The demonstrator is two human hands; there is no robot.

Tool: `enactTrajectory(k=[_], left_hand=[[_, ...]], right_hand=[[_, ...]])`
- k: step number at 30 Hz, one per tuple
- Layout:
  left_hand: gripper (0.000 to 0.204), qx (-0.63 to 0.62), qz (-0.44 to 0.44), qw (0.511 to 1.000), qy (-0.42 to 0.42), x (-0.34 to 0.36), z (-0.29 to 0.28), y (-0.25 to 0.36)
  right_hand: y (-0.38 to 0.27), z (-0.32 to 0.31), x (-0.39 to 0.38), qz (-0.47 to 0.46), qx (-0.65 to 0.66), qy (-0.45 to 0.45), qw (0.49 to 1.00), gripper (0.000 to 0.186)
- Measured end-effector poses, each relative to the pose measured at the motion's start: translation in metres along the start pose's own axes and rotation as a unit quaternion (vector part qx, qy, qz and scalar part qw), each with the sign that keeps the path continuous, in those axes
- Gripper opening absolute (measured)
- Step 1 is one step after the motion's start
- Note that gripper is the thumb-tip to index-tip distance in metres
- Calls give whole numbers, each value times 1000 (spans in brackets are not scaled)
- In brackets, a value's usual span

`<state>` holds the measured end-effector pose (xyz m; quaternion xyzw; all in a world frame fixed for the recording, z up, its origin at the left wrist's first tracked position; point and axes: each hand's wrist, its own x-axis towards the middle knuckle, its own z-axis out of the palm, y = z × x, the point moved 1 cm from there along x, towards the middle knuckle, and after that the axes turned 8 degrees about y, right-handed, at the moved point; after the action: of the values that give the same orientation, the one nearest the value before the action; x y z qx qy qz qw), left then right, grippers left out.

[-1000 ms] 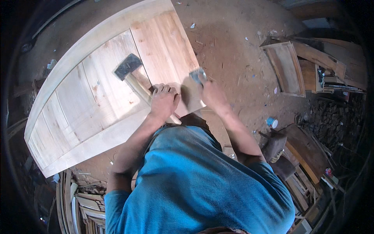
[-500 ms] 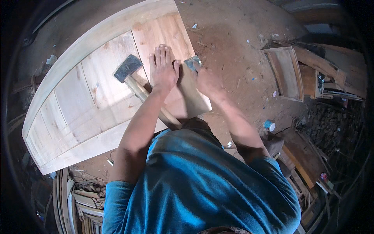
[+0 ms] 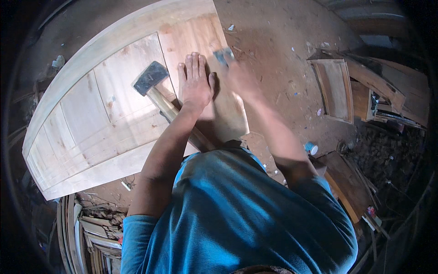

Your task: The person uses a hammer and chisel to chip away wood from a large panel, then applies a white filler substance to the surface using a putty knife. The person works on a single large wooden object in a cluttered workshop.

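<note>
A large pale wooden panel [image 3: 84,102] with a curved far edge and joined boards spreads out in front of me. My left hand [image 3: 196,86] lies flat on it, fingers stretched forward. Blurred by motion, my right hand [image 3: 239,78] is at the panel's right edge. It grips a small flat blue-grey piece [image 3: 222,55] against the wood; its exact kind is not clear. A mallet [image 3: 151,77] with a dark block head rests on the panel left of my left hand. Its wooden handle passes beneath my left forearm toward my body.
Brown earth floor [image 3: 273,59] with scraps surrounds the panel. Wooden frames and a drawer-like box [image 3: 329,89] stand at the right. A blue-white round container [image 3: 311,148] sits on the floor near my right elbow. Stacked wood strips [image 3: 98,233] lie at the lower left.
My right hand has slid the flat piece forward along the panel's right edge. My left hand and the mallet keep their places on the wood. The view has shifted slightly.
</note>
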<state>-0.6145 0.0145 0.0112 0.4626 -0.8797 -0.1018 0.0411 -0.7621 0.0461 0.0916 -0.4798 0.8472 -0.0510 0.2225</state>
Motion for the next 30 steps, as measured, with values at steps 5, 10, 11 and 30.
enactTrajectory(k=[5, 10, 11, 30], left_hand=[[74, -29, 8, 999, 15, 3, -1, 0], [74, -39, -9, 999, 10, 1, 1, -4], [74, -37, -8, 999, 8, 2, 0, -3], [73, -119, -5, 989, 92, 3, 7, -8]], right_hand=[[-8, -2, 62, -10, -29, 3, 1000, 39], [-11, -2, 37, 22, -33, -19, 999, 40], [-11, 0, 54, 6, -30, -17, 999, 41], [-16, 5, 110, -64, -36, 58, 996, 49]])
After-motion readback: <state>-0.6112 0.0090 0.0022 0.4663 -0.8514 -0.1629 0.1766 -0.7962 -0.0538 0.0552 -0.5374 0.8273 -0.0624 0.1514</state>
